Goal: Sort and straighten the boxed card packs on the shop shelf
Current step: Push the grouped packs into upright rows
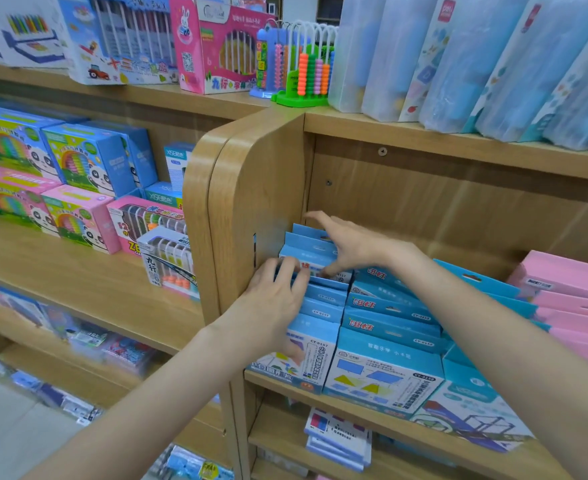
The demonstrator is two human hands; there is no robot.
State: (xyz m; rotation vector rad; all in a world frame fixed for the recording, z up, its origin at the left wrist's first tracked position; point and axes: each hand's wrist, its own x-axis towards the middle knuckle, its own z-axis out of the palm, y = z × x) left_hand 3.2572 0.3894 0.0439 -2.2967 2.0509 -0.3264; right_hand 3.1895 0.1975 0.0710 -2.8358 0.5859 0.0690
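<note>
Two rows of light-blue cardboard card packs (pixel 323 308) are seen standing one behind another on the wooden shop shelf (pixel 382 426), at its left end, just beside the rounded wooden side panel (pixel 251 209). The left row is marked CY-0157; the right row of blue packs (pixel 389 327) bears red characters on the top flaps.

The left hand (pixel 271 303) is laid over the tops of the left row, fingers curled down over the flaps of the packs midway along the row, the thumb lower near the front pack. Whether one pack is pinched or the flaps are merely pressed cannot be told.

The right hand (pixel 341 247) is reached across to the rear of the same row. Its fingers are spread and nearly straight, the fingertips touching the upper edge of the rearmost packs; nothing is enclosed by it.

Flat pink boxes (pixel 569 296) are stacked at the right of the same shelf. A bead abacus with a green base (pixel 306 81) is placed on the shelf above, beside tall translucent blue cases (pixel 476 64).
</note>
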